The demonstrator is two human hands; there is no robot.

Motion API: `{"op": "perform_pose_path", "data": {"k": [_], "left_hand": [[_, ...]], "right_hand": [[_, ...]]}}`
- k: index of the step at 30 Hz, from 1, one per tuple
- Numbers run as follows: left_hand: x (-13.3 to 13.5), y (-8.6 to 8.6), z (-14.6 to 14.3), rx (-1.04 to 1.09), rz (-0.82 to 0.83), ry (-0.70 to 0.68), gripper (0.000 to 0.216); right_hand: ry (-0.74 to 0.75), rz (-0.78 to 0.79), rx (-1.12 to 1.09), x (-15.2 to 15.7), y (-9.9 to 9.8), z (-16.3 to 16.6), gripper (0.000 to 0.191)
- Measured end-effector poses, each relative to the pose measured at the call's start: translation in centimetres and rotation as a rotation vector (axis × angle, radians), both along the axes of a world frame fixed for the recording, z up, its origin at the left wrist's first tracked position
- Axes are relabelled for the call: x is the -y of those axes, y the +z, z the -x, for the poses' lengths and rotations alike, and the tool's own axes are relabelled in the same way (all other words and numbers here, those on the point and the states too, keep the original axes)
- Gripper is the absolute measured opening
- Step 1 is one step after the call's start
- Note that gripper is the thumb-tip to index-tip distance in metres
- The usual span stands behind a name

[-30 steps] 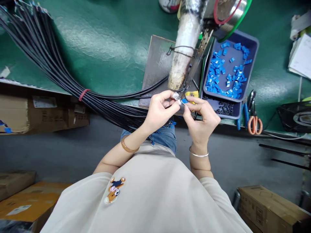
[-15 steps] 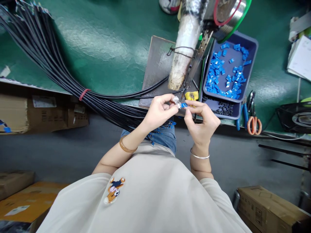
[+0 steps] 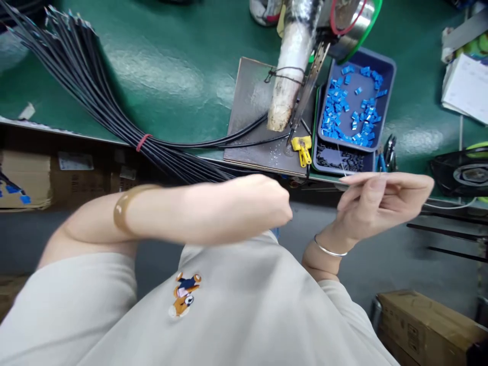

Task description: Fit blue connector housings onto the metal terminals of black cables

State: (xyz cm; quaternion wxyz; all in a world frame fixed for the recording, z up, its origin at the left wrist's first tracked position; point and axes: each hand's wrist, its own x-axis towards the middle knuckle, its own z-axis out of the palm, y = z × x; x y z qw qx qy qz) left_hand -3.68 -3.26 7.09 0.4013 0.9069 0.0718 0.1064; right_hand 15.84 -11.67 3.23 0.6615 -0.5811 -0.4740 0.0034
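Note:
My left hand (image 3: 263,206) is blurred and reaches across in front of my shirt, its back to the camera. Its fingers are curled under, so whatever they hold is hidden. Off the bench edge to the right, my right hand (image 3: 383,201) has thumb and fingers pinched together. A thin wire (image 3: 342,163) runs up from its fingertips past the tray of small black parts (image 3: 339,160). The bundle of black cables (image 3: 114,122), tied with a red band (image 3: 143,142), lies left, and my left forearm covers its near end.
A blue-grey tray (image 3: 387,101) holds several blue connectors (image 3: 335,107). Beside it are a yellow clip (image 3: 302,150) on a dark board (image 3: 251,91), a wrapped white tube (image 3: 287,76) and a wire spool (image 3: 360,25). Pliers (image 3: 389,152) and a black fan (image 3: 465,175) stand right.
My hands have parted from the blue connector they worked on together. The left has come back toward my body and curled; the right has moved right and nearer. The view has shifted slightly.

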Motion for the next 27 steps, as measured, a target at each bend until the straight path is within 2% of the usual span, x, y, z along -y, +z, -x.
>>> {"op": "perform_pose_path", "data": {"k": [1, 2, 3, 4, 6, 8, 10, 12, 14, 17, 22, 24, 27], "left_hand": [[1.2, 0.1, 0.4, -0.035, -0.132, 0.13, 0.033], [2.1, -0.3, 0.8, -0.049, -0.178, 0.165, 0.031], [2.8, -1.1, 1.1, -0.041, -0.142, 0.214, 0.027], [3.2, -2.3, 1.3, 0.013, -0.028, 0.298, 0.021], [3.3, -5.1, 1.3, 0.085, 0.388, 0.487, 0.008], [2.9, -7.8, 1.0, 0.222, 0.806, 0.655, 0.017], [2.6, -9.5, 0.6, 0.309, 1.013, 0.705, 0.027], [2.3, -10.1, 0.2, 0.329, 1.091, 0.701, 0.034], [2.2, -10.0, -0.2, 0.315, 1.11, 0.663, 0.034], [1.9, -9.6, -0.7, 0.356, 1.101, 0.638, 0.029], [1.7, -10.1, -1.7, 0.538, 0.957, 0.738, 0.023], [1.8, -10.4, -2.0, 0.539, 0.883, 0.745, 0.021], [2.1, -10.5, -2.2, 0.496, 0.701, 0.762, 0.017]], "right_hand": [[-0.01, -0.032, 0.015, 0.1, 0.1, 0.1, 0.006], [-0.023, -0.05, 0.025, 0.2, 0.1, 0.3, 0.005], [-0.034, -0.045, 0.04, 0.3, 0.1, 0.5, 0.006], [-0.038, -0.007, 0.062, 0.4, 0.0, 0.7, 0.009], [0.002, 0.151, 0.128, 0.5, -0.4, 1.2, 0.016], [0.092, 0.34, 0.185, 0.3, -0.9, 1.6, 0.018], [0.182, 0.457, 0.2, -0.3, -1.4, 2.0, 0.018], [0.239, 0.505, 0.197, -1.0, -1.8, 2.3, 0.021], [0.293, 0.528, 0.176, -1.6, -2.2, 2.5, 0.023], [0.368, 0.557, 0.094, -2.0, -2.8, 2.6, 0.016], [0.39, 0.543, -0.107, -1.7, -4.2, 2.3, 0.014], [0.355, 0.529, -0.129, -1.4, -4.5, 2.0, 0.015], [0.203, 0.441, -0.092, -1.0, -4.3, 1.4, 0.015]]}}
